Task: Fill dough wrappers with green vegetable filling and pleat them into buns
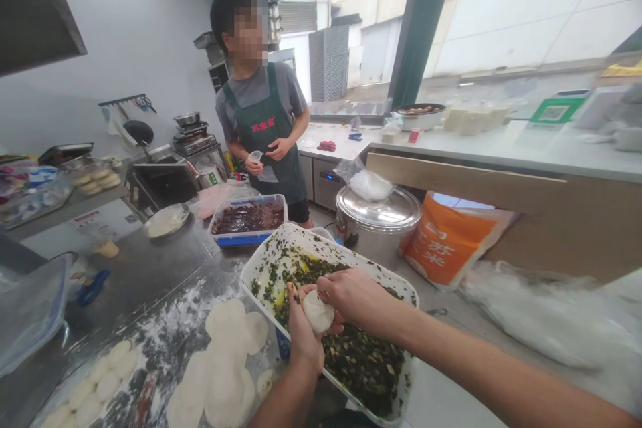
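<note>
The right hand [354, 294] and the left hand [303, 341] met over one white tray [281, 235] of green filling. Left of the tray lay overlapping flat dough rounds [225, 348], too stacked to count. The left hand, half closed, cupped one small dough piece [317, 313]; the right fingers pinched its top.

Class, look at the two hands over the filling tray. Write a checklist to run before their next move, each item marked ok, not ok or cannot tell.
1. Left hand cups dough piece: ok.
2. Right hand pinches its top: ok.
3. Dough closed all round: cannot tell.
4. Both hands above filling tray: ok.
5. Flat wrappers lie beside tray on floured counter: ok.
6. Co-worker stands apart from tray: ok.
</note>
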Demonstrator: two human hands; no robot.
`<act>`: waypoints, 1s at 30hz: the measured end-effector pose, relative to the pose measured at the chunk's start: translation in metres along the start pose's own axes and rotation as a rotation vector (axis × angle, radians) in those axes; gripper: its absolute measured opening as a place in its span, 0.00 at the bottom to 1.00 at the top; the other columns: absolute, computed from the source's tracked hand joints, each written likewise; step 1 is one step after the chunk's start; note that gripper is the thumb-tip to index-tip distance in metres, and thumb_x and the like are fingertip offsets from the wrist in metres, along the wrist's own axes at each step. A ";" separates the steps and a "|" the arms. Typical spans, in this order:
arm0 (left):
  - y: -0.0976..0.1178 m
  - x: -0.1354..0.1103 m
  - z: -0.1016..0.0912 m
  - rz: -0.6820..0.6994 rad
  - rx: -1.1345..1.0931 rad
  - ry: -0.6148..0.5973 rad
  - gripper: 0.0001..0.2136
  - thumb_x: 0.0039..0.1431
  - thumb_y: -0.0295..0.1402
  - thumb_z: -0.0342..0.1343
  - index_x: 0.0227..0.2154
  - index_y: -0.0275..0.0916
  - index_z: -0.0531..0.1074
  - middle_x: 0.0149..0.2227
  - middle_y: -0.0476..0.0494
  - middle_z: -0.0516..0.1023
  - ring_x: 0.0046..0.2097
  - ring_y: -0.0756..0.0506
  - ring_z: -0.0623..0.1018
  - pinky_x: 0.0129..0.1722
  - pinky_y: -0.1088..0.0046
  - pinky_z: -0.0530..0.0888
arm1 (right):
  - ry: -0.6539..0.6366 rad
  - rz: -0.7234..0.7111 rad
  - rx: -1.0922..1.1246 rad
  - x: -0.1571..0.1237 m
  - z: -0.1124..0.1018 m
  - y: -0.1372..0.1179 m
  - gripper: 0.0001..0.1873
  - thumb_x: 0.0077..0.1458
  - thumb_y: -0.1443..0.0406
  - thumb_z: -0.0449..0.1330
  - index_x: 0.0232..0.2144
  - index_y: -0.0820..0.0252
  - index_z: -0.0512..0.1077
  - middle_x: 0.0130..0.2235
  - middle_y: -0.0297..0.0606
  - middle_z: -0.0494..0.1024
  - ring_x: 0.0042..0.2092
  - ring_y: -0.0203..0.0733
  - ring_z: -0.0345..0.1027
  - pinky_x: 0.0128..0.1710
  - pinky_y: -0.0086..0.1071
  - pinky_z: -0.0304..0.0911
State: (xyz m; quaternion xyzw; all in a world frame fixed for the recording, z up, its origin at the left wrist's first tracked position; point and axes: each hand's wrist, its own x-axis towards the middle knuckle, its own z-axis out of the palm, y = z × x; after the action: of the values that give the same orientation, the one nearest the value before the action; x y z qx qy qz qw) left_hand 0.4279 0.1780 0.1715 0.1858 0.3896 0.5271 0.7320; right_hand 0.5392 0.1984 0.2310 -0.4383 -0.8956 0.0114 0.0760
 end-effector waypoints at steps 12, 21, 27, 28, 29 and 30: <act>0.000 0.007 -0.002 0.020 0.001 0.066 0.21 0.50 0.51 0.40 0.31 0.36 0.64 0.21 0.47 0.71 0.20 0.49 0.70 0.14 0.78 0.64 | -0.074 0.169 0.144 0.003 -0.006 -0.001 0.07 0.47 0.67 0.50 0.23 0.60 0.67 0.21 0.34 0.71 0.23 0.34 0.61 0.21 0.27 0.47; 0.002 0.009 -0.003 -0.033 0.048 -0.007 0.24 0.49 0.53 0.38 0.31 0.36 0.64 0.20 0.46 0.70 0.19 0.49 0.70 0.14 0.78 0.63 | 0.006 -0.024 0.151 0.001 -0.008 -0.002 0.02 0.43 0.70 0.53 0.24 0.60 0.65 0.26 0.35 0.70 0.26 0.36 0.60 0.24 0.28 0.48; 0.011 0.008 0.000 -0.059 0.059 -0.084 0.27 0.47 0.56 0.35 0.29 0.35 0.63 0.19 0.46 0.68 0.17 0.48 0.69 0.14 0.77 0.62 | 0.038 0.057 0.202 0.003 -0.004 0.002 0.12 0.46 0.71 0.51 0.36 0.59 0.64 0.27 0.33 0.72 0.29 0.37 0.64 0.25 0.27 0.50; 0.012 0.006 0.000 -0.052 0.048 -0.107 0.27 0.47 0.56 0.35 0.31 0.36 0.63 0.20 0.46 0.69 0.18 0.48 0.70 0.14 0.77 0.63 | 0.044 0.041 0.217 0.004 -0.004 0.003 0.11 0.47 0.71 0.51 0.35 0.58 0.65 0.28 0.33 0.72 0.30 0.36 0.64 0.27 0.27 0.51; 0.013 0.005 0.001 -0.033 0.035 -0.127 0.27 0.48 0.56 0.35 0.34 0.37 0.63 0.21 0.46 0.70 0.18 0.48 0.70 0.15 0.76 0.63 | 0.052 0.030 0.226 0.004 -0.004 0.004 0.09 0.48 0.72 0.50 0.33 0.58 0.66 0.29 0.33 0.73 0.30 0.36 0.64 0.28 0.27 0.51; 0.014 0.004 0.001 -0.004 0.024 -0.140 0.26 0.48 0.55 0.35 0.36 0.38 0.62 0.23 0.46 0.70 0.18 0.48 0.70 0.15 0.75 0.64 | 0.059 0.031 0.227 0.005 -0.005 0.004 0.08 0.48 0.72 0.50 0.30 0.58 0.66 0.29 0.32 0.73 0.30 0.35 0.64 0.28 0.27 0.51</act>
State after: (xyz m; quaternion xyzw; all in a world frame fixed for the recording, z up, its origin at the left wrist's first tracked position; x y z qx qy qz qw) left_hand 0.4205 0.1865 0.1799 0.2303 0.3442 0.5066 0.7562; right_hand 0.5401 0.2042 0.2359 -0.4409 -0.8789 0.1011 0.1515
